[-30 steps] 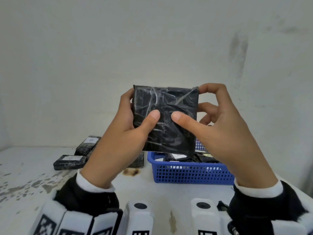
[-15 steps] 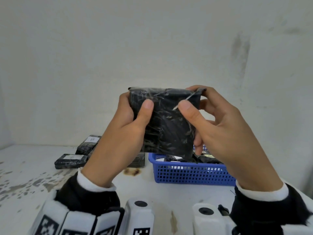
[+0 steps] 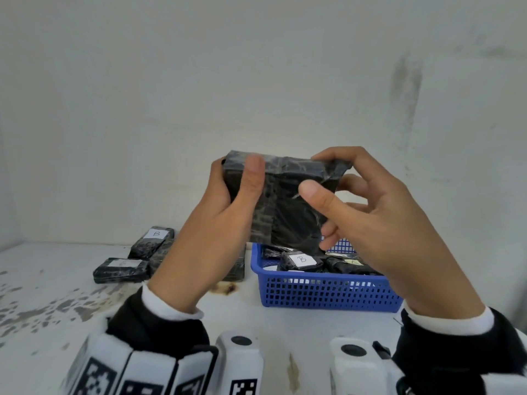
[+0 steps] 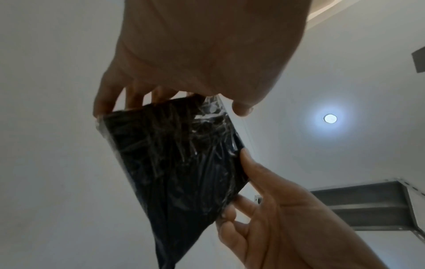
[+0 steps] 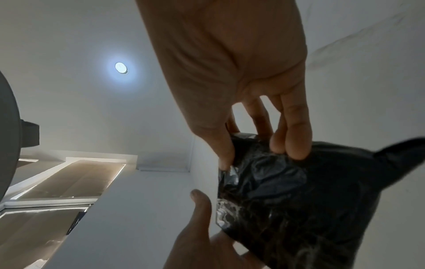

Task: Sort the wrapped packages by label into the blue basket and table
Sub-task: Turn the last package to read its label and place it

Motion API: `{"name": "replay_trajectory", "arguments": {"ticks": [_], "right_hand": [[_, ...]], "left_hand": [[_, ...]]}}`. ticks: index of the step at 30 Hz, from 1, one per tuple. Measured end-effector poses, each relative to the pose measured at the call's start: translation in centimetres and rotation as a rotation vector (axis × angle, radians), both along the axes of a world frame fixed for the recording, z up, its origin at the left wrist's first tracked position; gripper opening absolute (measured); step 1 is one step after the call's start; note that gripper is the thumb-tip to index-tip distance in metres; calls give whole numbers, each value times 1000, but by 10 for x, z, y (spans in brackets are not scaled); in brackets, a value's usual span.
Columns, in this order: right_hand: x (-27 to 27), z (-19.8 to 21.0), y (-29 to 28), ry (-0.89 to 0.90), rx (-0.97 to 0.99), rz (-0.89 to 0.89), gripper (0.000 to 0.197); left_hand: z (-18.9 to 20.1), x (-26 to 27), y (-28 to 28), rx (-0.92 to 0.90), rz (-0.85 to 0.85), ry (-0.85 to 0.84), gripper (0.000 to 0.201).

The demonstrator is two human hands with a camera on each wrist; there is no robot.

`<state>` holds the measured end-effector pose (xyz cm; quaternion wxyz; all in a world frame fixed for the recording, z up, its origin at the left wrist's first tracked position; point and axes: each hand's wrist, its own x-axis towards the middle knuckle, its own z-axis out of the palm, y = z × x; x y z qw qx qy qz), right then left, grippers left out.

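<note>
Both hands (image 3: 216, 223) gripping package (image 3: 288, 206)

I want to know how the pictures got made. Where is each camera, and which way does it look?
Head: on the person's head, looking forward and down at the table, blue basket, both hands and sleeves.
Left wrist: on the left wrist, looking up past the left hand to the ceiling lamp.
Right wrist: on the right wrist, looking up past the right hand.
Shared: all three show the black wrapped package, held by both hands.
</note>
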<state>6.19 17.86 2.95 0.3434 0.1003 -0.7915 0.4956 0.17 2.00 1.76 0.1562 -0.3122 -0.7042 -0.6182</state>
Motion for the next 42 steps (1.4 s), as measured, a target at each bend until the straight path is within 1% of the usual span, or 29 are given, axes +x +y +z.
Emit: {"name": "replay_trajectory", "arguments": {"ticks": [3, 4, 7, 8, 10, 11, 12, 14, 15, 19, 22, 25, 28, 30, 33, 34, 36, 37, 38, 39, 40, 42], "right_hand": [[0, 1, 0, 22, -43, -19, 28], [-1, 1, 0, 37, -44, -24, 26], [-1, 0, 0, 61, -30, -29, 19], [-1, 0, 0, 62, -25, -33, 18], [-1, 0, 0, 64, -30, -26, 13], [-1, 0, 0, 63, -40, -13, 11], [-1, 0, 0, 60, -52, 0, 10], [-2, 0, 1, 47, -71, 20, 11], [-2, 0, 2, 40, -74, 27, 11], [-2, 0, 0, 63, -43, 14, 9], [-2, -1, -4, 79, 15, -33, 19], [-2, -2, -5, 75, 34, -15, 32], [-2, -3, -1, 71, 63, -3, 29], [-1, -4, 2, 55, 76, -15, 27], [1, -3, 2, 48, 92, -18, 26], [0, -3, 2, 48, 90, -16, 26], [-1, -4, 2, 54, 80, 3, 27], [-2, -4, 3, 74, 85, 22, 35], [-3, -4, 2, 99, 97, 43, 47], [-3, -5, 2, 119, 109, 56, 59], [-4, -5, 1, 132, 107, 61, 70], [-7, -5, 3, 116, 87, 67, 86]], "left_hand": [[1, -3, -3, -3, -2, -29, 36], [1, -4, -5, 15, -22, -51, 35], [2, -5, -6, 63, -73, -81, 49], [2, -4, -5, 77, -85, -82, 50], [3, -3, -6, 107, -114, -78, 34], [3, -3, -6, 116, -128, -80, 30], [3, -3, -7, 122, -133, -80, 33], [2, -6, -8, 129, -131, -80, 46], [2, -6, -8, 131, -139, -75, 48], [0, -3, -4, 121, -137, -30, 41], [1, 0, -1, 97, -127, 10, 33], [1, 0, -1, 72, -100, 21, 34], [3, 0, -3, 60, -93, -9, 34], [4, 1, -3, 92, -135, -80, 37], [5, 0, -6, 138, -183, -122, 25], [5, -1, -7, 148, -193, -120, 31], [4, -3, -9, 149, -194, -103, 67], [5, -4, -11, 141, -188, -98, 83], [5, -5, -11, 132, -185, -97, 92], [5, -5, -12, 121, -196, -98, 96], [4, -5, -12, 109, -213, -92, 95], [3, -5, -12, 78, -223, -67, 84]]}}
